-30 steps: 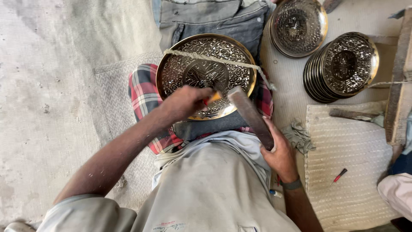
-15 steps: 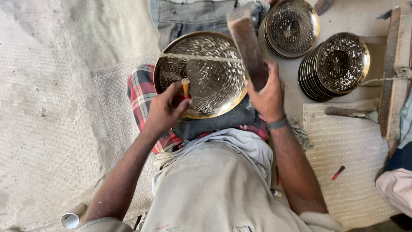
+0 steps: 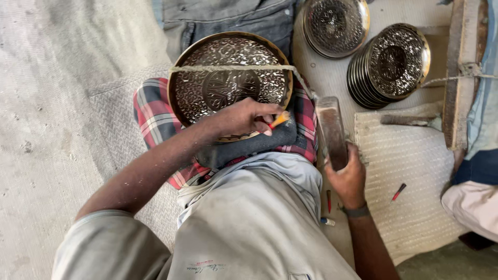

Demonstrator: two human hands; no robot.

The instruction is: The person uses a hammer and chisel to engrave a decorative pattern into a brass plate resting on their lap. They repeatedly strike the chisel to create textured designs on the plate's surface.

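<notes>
Woven mat (image 3: 410, 171): stacked plates (image 3: 389, 65), red pen (image 3: 398, 192) beside right hand (image 3: 348, 179).

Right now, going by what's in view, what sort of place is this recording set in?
Probably a floor-level metal-engraving workshop. An engraved metal plate sits on the person's lap, the left hand holding a small chisel to it and the right hand gripping a wooden mallet. A stack of engraved plates lies nearby.

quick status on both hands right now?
Left hand: closed on a small orange-tipped tool, resting on the engraved metal plate.
Right hand: closed around a wooden mallet block.
</notes>
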